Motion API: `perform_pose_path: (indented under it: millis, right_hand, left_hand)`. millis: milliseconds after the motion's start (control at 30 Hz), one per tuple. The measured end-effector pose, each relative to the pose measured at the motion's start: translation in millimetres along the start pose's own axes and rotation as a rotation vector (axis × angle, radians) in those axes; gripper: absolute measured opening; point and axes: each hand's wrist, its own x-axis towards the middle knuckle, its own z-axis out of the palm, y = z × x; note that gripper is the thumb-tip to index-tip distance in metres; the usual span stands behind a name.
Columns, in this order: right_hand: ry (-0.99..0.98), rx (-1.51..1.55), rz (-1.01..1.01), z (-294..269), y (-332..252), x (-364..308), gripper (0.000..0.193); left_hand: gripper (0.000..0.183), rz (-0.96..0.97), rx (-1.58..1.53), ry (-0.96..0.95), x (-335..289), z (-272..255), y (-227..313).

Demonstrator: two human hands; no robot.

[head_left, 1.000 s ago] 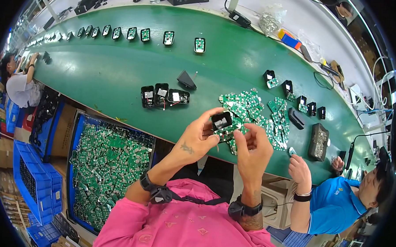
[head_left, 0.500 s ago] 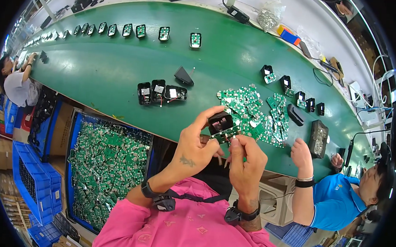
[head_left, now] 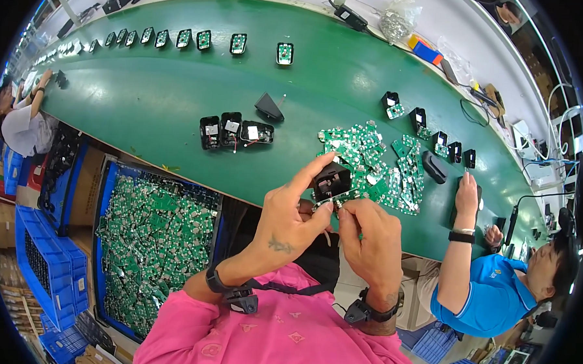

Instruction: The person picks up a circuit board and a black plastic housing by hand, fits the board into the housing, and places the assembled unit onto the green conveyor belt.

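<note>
My left hand [head_left: 289, 216] is wrapped round a small black plastic housing [head_left: 332, 182], its open side facing up, above the near edge of the green table [head_left: 178, 99]. Under the housing's near edge, between my two hands, green circuit board shows in part. My right hand [head_left: 371, 237] has thumb and forefinger pinched together at that edge; what they grip is hidden. Just beyond lies a pile of green circuit boards [head_left: 354, 152]. Several black housings with white-labelled parts and thin wires [head_left: 230, 130] lie to the left, by a dark wedge-shaped piece [head_left: 269, 107].
A blue-rimmed bin of circuit boards [head_left: 155, 247] stands below at left. Housings fitted with boards [head_left: 237, 44] line the far side; others [head_left: 418, 119] stand at right. A co-worker in blue [head_left: 488, 291] reaches over a dark box [head_left: 459, 205] at right; another person [head_left: 24, 121] sits far left.
The housing in my left hand has tilted, and less of the board below it shows. My right hand has turned, its fingers closer in. The co-worker's arm has reached forward over the dark box.
</note>
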Motion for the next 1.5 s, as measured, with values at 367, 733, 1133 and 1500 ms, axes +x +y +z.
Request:
perform_pose_path:
  millis: [367, 733, 1133, 1500]
  right_hand:
    - [-0.266, -0.075, -0.108, -21, 6, 12, 0.007]
    - [-0.199, -0.088, -0.032, -8, 0, 9, 0.003]
    - [0.090, 0.305, 0.248, 24, 31, -17, 0.015]
    - [0.254, 0.508, 0.232, 31, 15, -27, 0.013]
  left_hand:
    - [0.066, 0.220, 0.501, -0.095, 1, -9, 12]
    - [0.064, 0.345, 0.633, -0.085, 4, -8, 3]
    - [0.057, -0.038, -0.066, -0.103, 1, -14, -24]
    - [0.055, -0.187, -0.214, -0.051, 11, -9, -40]
